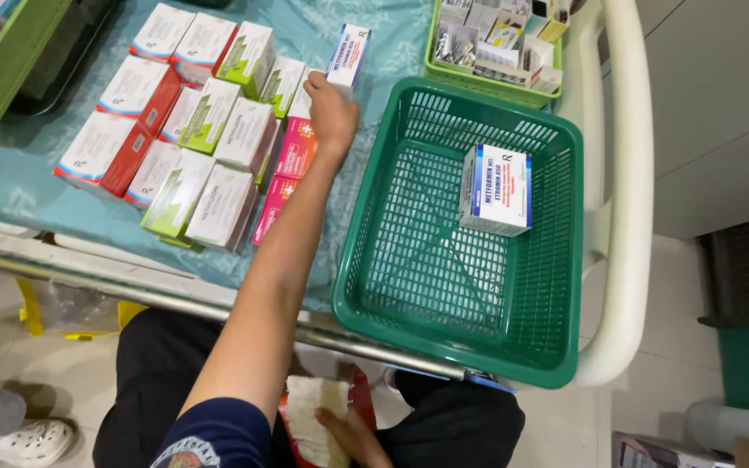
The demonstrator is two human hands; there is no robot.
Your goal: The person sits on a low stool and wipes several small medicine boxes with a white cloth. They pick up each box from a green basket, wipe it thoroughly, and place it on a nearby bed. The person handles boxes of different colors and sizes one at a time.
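Note:
My left hand [331,108] reaches out over the teal cloth [374,35] and grips a slim white and blue medicine box [349,54], holding it upright above the rows of boxes. Below it lie pink boxes [295,149], with white and green boxes [210,113] and red and white boxes [123,104] in rows to the left. My right hand [353,436] is down in my lap, closed on a white wad in a red wrapper [315,407]. To the right, a green mesh basket [409,260] holds one white and blue box [496,189].
A light green tray [444,74] full of small packs and blister strips stands behind the basket. A white curved rail [630,173] runs along the right side. Another green tray [2,78] is at the far left. Someone's white shoes [19,438] are on the floor at lower left.

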